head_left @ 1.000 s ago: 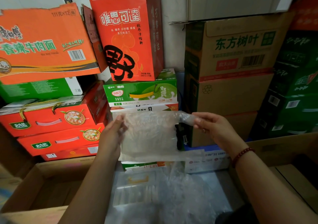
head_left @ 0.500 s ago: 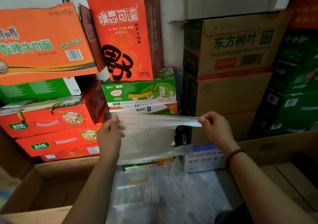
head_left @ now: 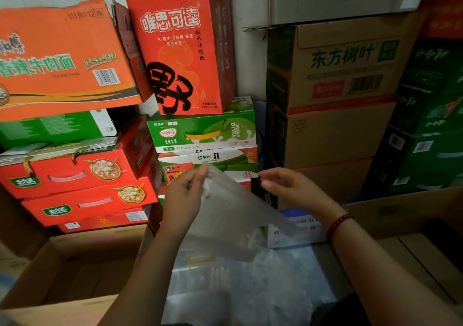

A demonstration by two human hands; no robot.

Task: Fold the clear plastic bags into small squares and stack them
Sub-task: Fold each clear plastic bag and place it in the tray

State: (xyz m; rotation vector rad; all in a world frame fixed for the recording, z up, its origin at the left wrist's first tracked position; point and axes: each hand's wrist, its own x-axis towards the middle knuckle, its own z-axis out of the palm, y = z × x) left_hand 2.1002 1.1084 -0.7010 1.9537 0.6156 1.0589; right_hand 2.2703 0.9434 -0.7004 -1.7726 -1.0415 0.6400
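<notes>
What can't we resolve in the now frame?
Head view only:
- Right hand: motion-blurred; contact with the clear bag unclear.
- Bag's fold count: transparent layers blend.
- Plastic pile below: sheets indistinguishable, cut off by the bottom edge.
- Left hand: fingertips behind the bag.

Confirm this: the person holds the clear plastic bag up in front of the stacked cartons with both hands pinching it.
Not quite. In the head view only the left hand pinches the clear plastic bag, at its top corner. The right hand is off the bag, fingers loosely extended. The bag does hang in front of the stacked cartons.
</notes>
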